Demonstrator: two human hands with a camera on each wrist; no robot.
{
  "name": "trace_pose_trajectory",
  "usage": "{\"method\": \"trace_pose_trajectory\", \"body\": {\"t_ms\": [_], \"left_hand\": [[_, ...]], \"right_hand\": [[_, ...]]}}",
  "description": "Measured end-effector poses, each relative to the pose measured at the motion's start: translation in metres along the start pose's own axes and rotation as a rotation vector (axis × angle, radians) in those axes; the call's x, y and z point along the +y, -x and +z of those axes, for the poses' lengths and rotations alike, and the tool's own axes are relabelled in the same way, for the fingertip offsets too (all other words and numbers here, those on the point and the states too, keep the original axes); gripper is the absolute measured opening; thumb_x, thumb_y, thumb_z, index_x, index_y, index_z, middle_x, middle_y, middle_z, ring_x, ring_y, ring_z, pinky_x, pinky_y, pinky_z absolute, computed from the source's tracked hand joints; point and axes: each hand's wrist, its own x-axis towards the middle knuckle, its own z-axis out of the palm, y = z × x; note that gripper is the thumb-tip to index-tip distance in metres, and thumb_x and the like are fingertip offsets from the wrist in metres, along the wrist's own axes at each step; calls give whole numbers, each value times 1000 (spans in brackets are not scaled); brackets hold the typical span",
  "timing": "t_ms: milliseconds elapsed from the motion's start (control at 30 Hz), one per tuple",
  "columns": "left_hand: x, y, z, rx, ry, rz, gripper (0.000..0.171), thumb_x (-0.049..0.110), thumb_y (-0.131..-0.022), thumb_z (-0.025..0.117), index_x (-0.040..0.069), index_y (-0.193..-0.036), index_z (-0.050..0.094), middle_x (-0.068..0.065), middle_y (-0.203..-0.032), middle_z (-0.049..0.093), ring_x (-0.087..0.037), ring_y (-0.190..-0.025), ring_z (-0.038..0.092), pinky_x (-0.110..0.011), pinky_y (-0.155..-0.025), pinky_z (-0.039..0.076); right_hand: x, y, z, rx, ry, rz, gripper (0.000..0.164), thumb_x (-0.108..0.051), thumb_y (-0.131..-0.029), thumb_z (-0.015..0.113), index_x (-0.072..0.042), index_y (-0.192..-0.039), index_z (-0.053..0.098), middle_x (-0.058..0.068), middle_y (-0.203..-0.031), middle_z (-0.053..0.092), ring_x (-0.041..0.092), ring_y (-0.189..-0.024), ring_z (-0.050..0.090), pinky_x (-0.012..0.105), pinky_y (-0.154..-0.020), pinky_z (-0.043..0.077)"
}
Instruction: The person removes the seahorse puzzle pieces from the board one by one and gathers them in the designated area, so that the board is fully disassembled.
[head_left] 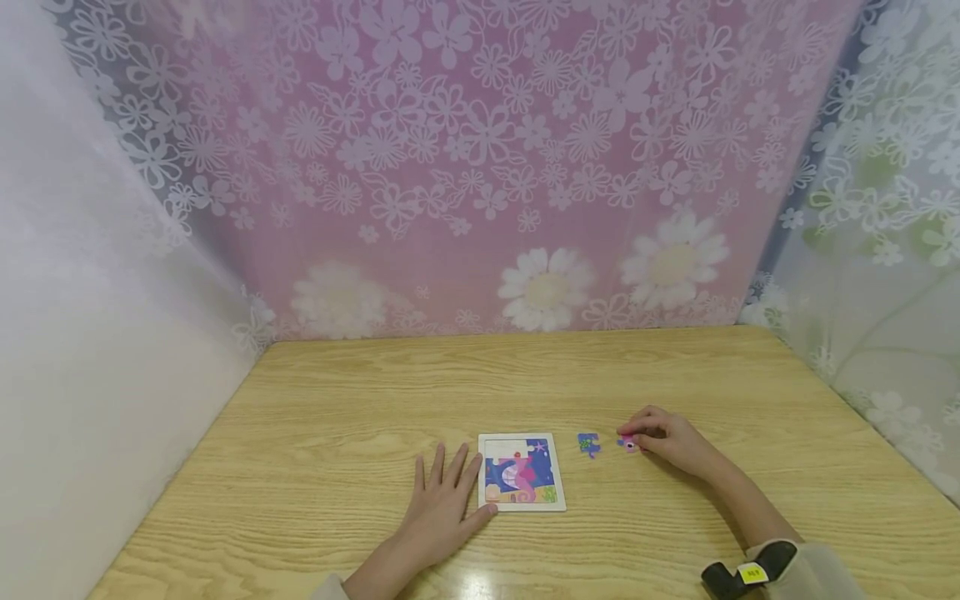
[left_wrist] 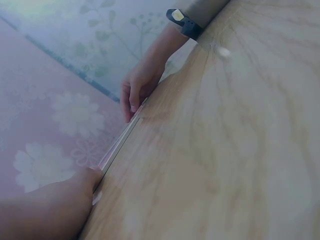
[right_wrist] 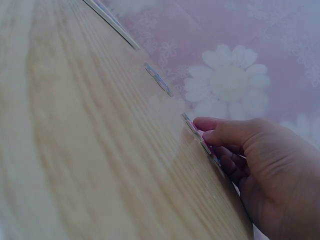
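Note:
A square jigsaw puzzle in a white frame lies on the table, showing a pink seahorse on blue. Its upper left part is bare white. My left hand rests with spread fingers beside it, the thumb on the frame's lower left corner. To the right, my right hand pinches a pink puzzle piece with an eye on it between thumb and forefinger. That piece appears edge-on at table level in the right wrist view. Between it and the frame lies a blue-and-green puzzle piece, touched by neither hand.
The wood-grain table reaches back to a pink flowered curtain. Pale cloth hangs along the left and right sides. A black wrist device with a yellow label sits on the right forearm.

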Motion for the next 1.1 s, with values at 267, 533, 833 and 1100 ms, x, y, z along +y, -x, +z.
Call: {"method": "trace_pose_trajectory", "body": {"t_ms": [267,533,833,1100], "left_hand": [[-1,0,0,3,1,-1,71,60,-92,30,10,-143,33,-17,-146,25,-46,-131,11,-64,-99,4],[-1,2,0,19,7,11,70,58,-93,33,9,-143,33,-18,-146,25,-47,-131,11,-65,-98,4],[-1,2,0,13,-1,8,71,59,-92,31,9,-143,33,-17,-146,24,-47,-131,11,-65,-98,4],[-1,2,0,5,-4,7,71,59,-93,30,10,-144,31,-17,-147,23,-46,-131,10,-64,-99,3]], "right_hand": [[-18,-2,-2,-11,18,25,16,7,-86,57,5,-99,67,17,-98,59,27,-90,55,19,-75,44],[-10,-1,-1,-11,17,25,17,5,-87,57,3,-101,67,14,-98,59,23,-89,55,19,-74,44],[4,1,0,38,-58,116,18,-1,-90,56,0,-106,64,11,-101,61,10,-86,57,22,-70,47],[-8,-5,-1,41,-123,122,19,-1,-91,55,1,-107,64,14,-101,58,20,-79,58,27,-63,49]]}}
